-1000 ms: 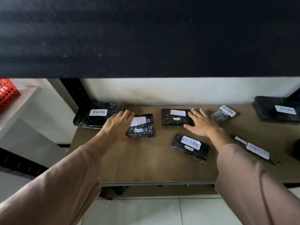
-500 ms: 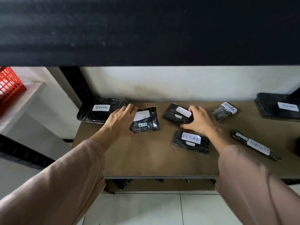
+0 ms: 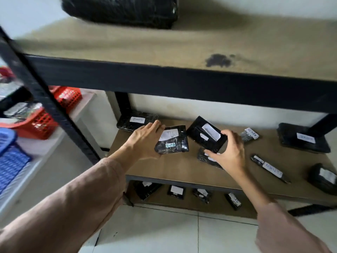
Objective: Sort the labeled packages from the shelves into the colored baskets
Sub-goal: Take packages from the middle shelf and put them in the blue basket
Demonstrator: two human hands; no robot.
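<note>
RETURN pack (image 3: 173, 143) gripped in my left hand (image 3: 144, 142), tilted pack (image 3: 204, 136) pinched in right hand (image 3: 231, 154): pickup step; next, carry both to the baskets (image 3: 42, 123).

Black packages (image 3: 171, 143) carry white labels (image 3: 211, 132), the brown shelf (image 3: 182, 170) has a black frame (image 3: 164, 79), the red basket (image 3: 42, 123) and blue basket (image 3: 11, 161) are latticed, the sleeves (image 3: 82, 207) beige.
</note>
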